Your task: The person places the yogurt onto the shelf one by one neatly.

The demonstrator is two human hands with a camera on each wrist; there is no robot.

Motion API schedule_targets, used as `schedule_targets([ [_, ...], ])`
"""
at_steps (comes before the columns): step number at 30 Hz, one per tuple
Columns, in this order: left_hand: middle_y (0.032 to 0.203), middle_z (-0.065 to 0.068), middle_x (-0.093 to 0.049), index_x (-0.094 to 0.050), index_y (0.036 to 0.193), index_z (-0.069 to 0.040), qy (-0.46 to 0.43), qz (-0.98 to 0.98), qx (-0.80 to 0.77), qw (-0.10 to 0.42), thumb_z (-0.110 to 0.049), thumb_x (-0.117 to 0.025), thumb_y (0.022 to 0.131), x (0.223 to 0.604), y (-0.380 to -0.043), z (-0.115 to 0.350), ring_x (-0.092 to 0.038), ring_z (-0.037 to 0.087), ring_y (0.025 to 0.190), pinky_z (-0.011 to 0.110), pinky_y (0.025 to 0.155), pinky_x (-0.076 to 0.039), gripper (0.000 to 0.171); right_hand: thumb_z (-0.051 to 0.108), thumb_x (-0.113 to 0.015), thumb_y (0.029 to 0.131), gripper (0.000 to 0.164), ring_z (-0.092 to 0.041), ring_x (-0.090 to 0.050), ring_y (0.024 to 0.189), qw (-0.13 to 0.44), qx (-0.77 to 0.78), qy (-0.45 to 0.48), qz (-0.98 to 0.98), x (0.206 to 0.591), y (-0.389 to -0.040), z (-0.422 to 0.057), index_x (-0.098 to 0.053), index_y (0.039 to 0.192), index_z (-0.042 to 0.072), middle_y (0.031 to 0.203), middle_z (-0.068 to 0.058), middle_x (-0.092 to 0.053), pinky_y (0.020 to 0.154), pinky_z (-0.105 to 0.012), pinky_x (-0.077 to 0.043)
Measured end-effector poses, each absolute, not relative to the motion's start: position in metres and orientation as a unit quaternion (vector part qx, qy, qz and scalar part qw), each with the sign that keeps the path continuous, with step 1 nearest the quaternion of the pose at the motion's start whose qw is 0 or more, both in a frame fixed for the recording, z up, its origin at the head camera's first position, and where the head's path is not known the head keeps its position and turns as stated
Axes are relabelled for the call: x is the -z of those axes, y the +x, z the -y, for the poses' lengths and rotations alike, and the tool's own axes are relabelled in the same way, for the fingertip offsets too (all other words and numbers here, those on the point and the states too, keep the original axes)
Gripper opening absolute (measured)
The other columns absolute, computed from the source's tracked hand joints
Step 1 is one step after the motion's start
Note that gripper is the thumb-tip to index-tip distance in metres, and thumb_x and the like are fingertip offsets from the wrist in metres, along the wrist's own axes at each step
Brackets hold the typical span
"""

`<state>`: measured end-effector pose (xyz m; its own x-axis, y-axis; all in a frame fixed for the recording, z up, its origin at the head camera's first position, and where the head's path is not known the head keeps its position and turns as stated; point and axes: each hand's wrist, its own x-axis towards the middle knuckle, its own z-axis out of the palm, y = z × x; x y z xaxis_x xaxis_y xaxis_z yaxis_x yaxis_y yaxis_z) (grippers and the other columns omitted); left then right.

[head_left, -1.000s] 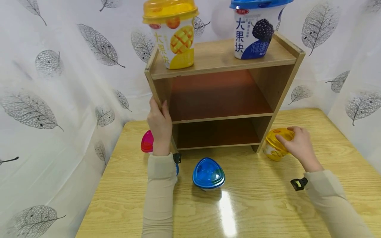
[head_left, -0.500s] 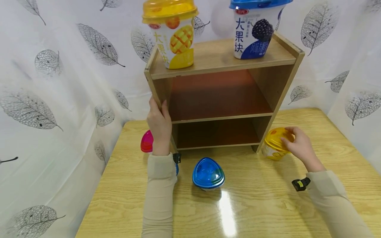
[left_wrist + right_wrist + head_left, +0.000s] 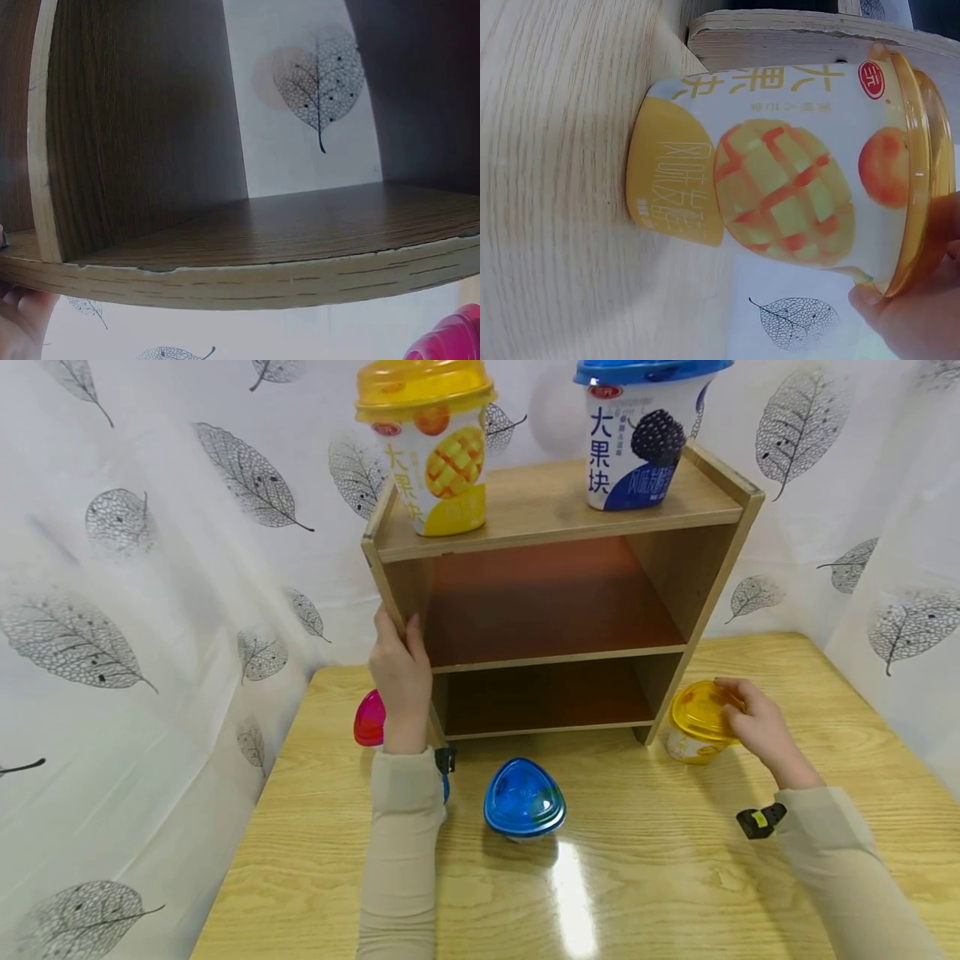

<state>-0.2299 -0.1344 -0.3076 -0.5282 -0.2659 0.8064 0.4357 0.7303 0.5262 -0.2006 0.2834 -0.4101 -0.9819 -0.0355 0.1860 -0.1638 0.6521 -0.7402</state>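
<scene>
My left hand (image 3: 401,685) grips the left side panel of a small wooden shelf unit (image 3: 547,543); in the left wrist view part of that hand (image 3: 26,322) shows at the panel's edge. On the table just right of the unit stands a yellow-lidded yogurt cup (image 3: 697,714). My right hand (image 3: 761,727) holds this cup by its lid from the right. In the right wrist view the yogurt cup (image 3: 780,180) turns its mango picture to the camera, thumb and fingers around the lid.
On the unit's top board stand a yellow-lidded mango cup (image 3: 435,452) and a blue-lidded blackberry cup (image 3: 641,439). A blue-lidded cup (image 3: 525,797) stands in front. A pink-lidded cup (image 3: 370,720) and another blue lid (image 3: 446,787) are partly hidden by the left arm.
The right hand has shifted on the yellow lid, and the cup has turned slightly in place. The left hand stays on the side panel.
</scene>
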Motion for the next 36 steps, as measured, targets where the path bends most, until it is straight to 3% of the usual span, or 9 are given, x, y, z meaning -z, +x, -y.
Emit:
schedule_targets([
  [7,0.104,0.022,-0.059,-0.045,0.114,0.006,-0.048,0.798,0.360,0.481,-0.022,-0.048,0.092,0.309,-0.231,0.135,-0.059,0.034,0.092,0.041,0.077,-0.048,0.035,0.030,-0.040,0.093,0.059,-0.049,-0.019,0.121,0.065,-0.458,0.018,0.887,0.411,-0.197,-0.284,-0.022,0.134,-0.010,0.134,-0.034,-0.022,0.094,-0.060,-0.017],
  [11,0.105,0.022,-0.059,-0.045,0.114,0.005,-0.047,0.797,0.363,0.480,-0.022,-0.048,0.092,0.309,-0.231,0.135,-0.059,0.033,0.093,0.040,0.078,-0.048,0.035,0.030,-0.045,0.092,0.066,-0.047,-0.016,0.123,0.061,-0.479,0.019,0.876,0.417,-0.193,-0.289,-0.015,0.136,-0.009,0.137,-0.033,-0.017,0.096,-0.057,-0.017],
  [14,0.105,0.022,-0.059,-0.045,0.113,0.005,-0.047,0.797,0.363,0.481,-0.022,-0.048,0.092,0.308,-0.231,0.135,-0.059,0.033,0.093,0.040,0.078,-0.048,0.035,0.025,-0.047,0.092,0.066,-0.046,-0.017,0.123,0.057,-0.491,0.033,0.869,0.422,-0.189,-0.294,-0.013,0.136,-0.009,0.136,-0.033,-0.016,0.101,-0.030,-0.025],
  [16,0.105,0.021,-0.059,-0.045,0.114,0.006,-0.048,0.798,0.361,0.481,-0.022,-0.047,0.092,0.308,-0.231,0.134,-0.059,0.032,0.093,0.039,0.078,-0.048,0.035,0.022,-0.048,0.091,0.066,-0.041,-0.017,0.126,0.051,-0.499,0.042,0.864,0.426,-0.185,-0.298,-0.011,0.136,-0.009,0.136,-0.033,-0.016,0.094,-0.011,-0.026],
  [18,0.106,0.021,-0.059,-0.045,0.114,0.006,-0.048,0.798,0.360,0.480,-0.022,-0.047,0.092,0.309,-0.232,0.134,-0.059,0.032,0.093,0.039,0.078,-0.048,0.035,0.019,-0.050,0.091,0.066,-0.033,-0.018,0.128,0.046,-0.507,0.052,0.859,0.429,-0.182,-0.301,-0.011,0.136,-0.009,0.136,-0.033,-0.016,0.084,0.000,-0.024],
  [22,0.104,0.022,-0.060,-0.045,0.114,0.005,-0.046,0.797,0.362,0.481,-0.022,-0.047,0.092,0.309,-0.232,0.135,-0.059,0.032,0.092,0.039,0.078,-0.048,0.035,0.010,-0.053,0.089,0.069,-0.011,-0.018,0.127,0.034,-0.522,0.080,0.848,0.437,-0.179,-0.306,-0.008,0.136,-0.009,0.138,-0.031,-0.013,0.089,-0.002,-0.020],
  [25,0.103,0.022,-0.060,-0.045,0.114,0.005,-0.047,0.796,0.363,0.482,-0.022,-0.046,0.092,0.309,-0.232,0.135,-0.059,0.033,0.091,0.040,0.077,-0.048,0.034,0.006,-0.055,0.086,0.070,-0.004,-0.025,0.121,0.024,-0.526,0.101,0.844,0.442,-0.179,-0.308,-0.008,0.136,-0.008,0.136,-0.030,-0.019,0.088,-0.003,-0.024],
  [32,0.101,0.023,-0.060,-0.044,0.113,0.006,-0.051,0.796,0.359,0.486,-0.022,-0.046,0.092,0.310,-0.233,0.136,-0.059,0.034,0.090,0.041,0.075,-0.049,0.035,0.002,-0.058,0.084,0.077,-0.012,-0.025,0.122,-0.010,-0.535,0.115,0.837,0.452,-0.179,-0.310,-0.003,0.138,-0.002,0.132,-0.026,-0.022,0.083,-0.004,-0.027],
  [36,0.102,0.023,-0.060,-0.045,0.113,0.006,-0.051,0.797,0.358,0.484,-0.022,-0.046,0.092,0.310,-0.233,0.136,-0.059,0.034,0.090,0.041,0.075,-0.049,0.034,0.001,-0.060,0.082,0.070,-0.001,-0.031,0.114,-0.002,-0.534,0.121,0.837,0.459,-0.180,-0.311,-0.015,0.136,-0.003,0.125,-0.005,-0.035,0.081,-0.006,-0.029],
])
